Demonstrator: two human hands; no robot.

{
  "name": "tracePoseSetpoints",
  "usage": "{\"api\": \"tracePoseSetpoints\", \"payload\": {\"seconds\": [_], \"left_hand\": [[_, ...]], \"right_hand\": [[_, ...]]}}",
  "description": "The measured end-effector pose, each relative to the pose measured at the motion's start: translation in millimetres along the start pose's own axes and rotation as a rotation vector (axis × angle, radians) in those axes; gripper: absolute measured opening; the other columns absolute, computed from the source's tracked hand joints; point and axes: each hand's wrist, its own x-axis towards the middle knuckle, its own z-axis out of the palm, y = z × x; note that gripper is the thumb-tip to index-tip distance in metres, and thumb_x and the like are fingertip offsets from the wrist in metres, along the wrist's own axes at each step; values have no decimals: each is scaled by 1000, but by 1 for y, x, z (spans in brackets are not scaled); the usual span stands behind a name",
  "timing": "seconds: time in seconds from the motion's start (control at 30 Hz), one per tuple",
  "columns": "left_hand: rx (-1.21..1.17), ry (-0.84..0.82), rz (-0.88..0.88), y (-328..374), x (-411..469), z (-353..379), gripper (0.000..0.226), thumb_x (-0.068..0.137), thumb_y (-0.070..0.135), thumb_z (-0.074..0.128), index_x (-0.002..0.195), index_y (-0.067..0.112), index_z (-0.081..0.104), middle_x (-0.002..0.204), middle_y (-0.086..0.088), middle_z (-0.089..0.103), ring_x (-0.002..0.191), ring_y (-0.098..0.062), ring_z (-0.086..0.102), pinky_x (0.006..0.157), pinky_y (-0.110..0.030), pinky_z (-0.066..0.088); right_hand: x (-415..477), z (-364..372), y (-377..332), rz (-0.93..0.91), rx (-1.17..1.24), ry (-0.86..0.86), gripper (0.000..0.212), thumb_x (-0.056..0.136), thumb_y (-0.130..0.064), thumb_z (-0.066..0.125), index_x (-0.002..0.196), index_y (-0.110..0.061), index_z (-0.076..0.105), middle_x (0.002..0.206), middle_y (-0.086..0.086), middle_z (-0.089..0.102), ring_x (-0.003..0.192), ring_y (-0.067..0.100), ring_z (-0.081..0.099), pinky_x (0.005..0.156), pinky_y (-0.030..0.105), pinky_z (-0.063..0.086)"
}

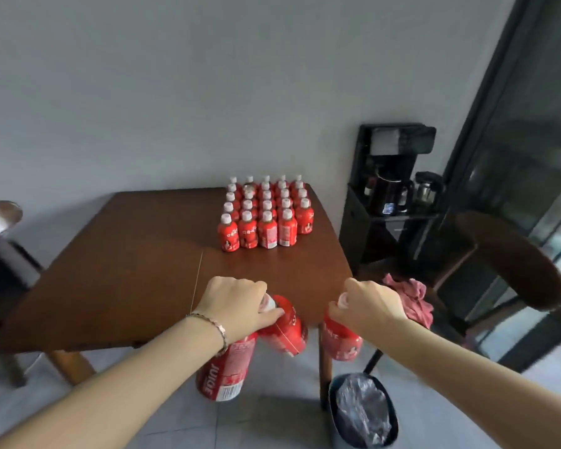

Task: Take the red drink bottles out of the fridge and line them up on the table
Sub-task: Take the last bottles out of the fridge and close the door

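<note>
Several red drink bottles with white caps [266,212] stand in tidy rows at the far right of the brown wooden table [127,264]. My left hand [237,303] grips two red bottles by their tops: one [285,325] tilts right, the other [225,367] hangs below my wrist. My right hand [370,303] holds a third red bottle [340,341] by its cap. Both hands hover over the table's near right corner. No fridge is in view.
A black stand with a kettle and a glass pot [392,196] is against the wall right of the table. A dark chair [512,264] with a pink cloth [412,299] is at the right. A lined bin [363,413] sits on the floor. Another chair [0,247] is at left.
</note>
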Motion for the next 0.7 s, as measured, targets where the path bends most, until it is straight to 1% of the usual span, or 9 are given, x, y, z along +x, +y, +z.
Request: {"api": "tracePoseSetpoints", "payload": {"seconds": [0.1, 0.23, 0.37, 0.43, 0.5, 0.57, 0.6, 0.67, 0.7], "left_hand": [[-43, 1, -91, -41, 50, 17, 40, 86, 65, 36, 81, 26, 43, 97, 3, 67, 93, -20, 63, 67, -28, 32], [-105, -1, -166, -90, 105, 32, 41, 86, 66, 35, 85, 26, 42, 96, 7, 66, 88, -16, 63, 68, -26, 37], [-152, 22, -197, -128, 147, 54, 44, 86, 67, 35, 96, 26, 50, 97, 9, 66, 88, -12, 64, 69, -23, 39], [-149, 43, -186, -151, 174, 69, 44, 86, 67, 35, 93, 26, 48, 96, 9, 66, 87, -12, 64, 69, -24, 42], [-155, 63, -154, -170, 200, 88, 42, 86, 66, 35, 87, 26, 45, 91, 9, 66, 83, -13, 64, 67, -25, 43], [-157, 109, -110, -187, 223, 106, 42, 85, 65, 38, 82, 24, 49, 79, 9, 65, 72, -14, 65, 58, -24, 41], [-154, 156, -67, -198, 238, 119, 44, 83, 64, 41, 74, 23, 52, 67, 9, 62, 60, -13, 64, 51, -23, 38], [-154, 197, -15, -212, 259, 138, 46, 73, 62, 41, 55, 21, 52, 44, 9, 52, 35, -10, 51, 38, -19, 27], [-152, 218, 18, -217, 268, 149, 46, 70, 61, 39, 50, 22, 52, 40, 9, 48, 31, -10, 47, 37, -18, 25]], "right_hand": [[87, 5, -16, -50, -13, -43, 37, 89, -48, 47, 100, -14, 54, 99, 1, 65, 93, 24, 64, 66, 27, 39], [184, 11, -31, -17, 15, -81, 36, 90, -48, 48, 103, -15, 54, 95, 0, 65, 84, 20, 63, 64, 28, 45], [258, 36, -34, 98, 78, -149, 39, 91, -47, 48, 108, -13, 54, 95, 1, 65, 84, 20, 65, 67, 31, 53], [299, 52, -36, 180, 129, -167, 39, 90, -46, 49, 109, -12, 54, 89, 0, 63, 80, 20, 63, 64, 30, 51], [336, 70, -36, 284, 173, -170, 39, 90, -45, 51, 109, -11, 53, 84, 0, 59, 74, 19, 59, 56, 26, 45], [365, 87, -35, 392, 225, -180, 40, 89, -44, 52, 107, -9, 54, 80, 1, 58, 69, 20, 55, 50, 24, 38], [385, 99, -34, 457, 252, -178, 42, 89, -44, 53, 106, -6, 56, 82, 4, 60, 69, 21, 55, 52, 25, 39], [413, 112, -28, 556, 335, -197, 48, 88, -44, 53, 106, 0, 57, 88, 10, 63, 73, 26, 57, 58, 27, 41], [424, 117, -24, 596, 374, -207, 50, 87, -44, 51, 106, 1, 59, 88, 11, 63, 73, 27, 58, 58, 27, 41]]}}
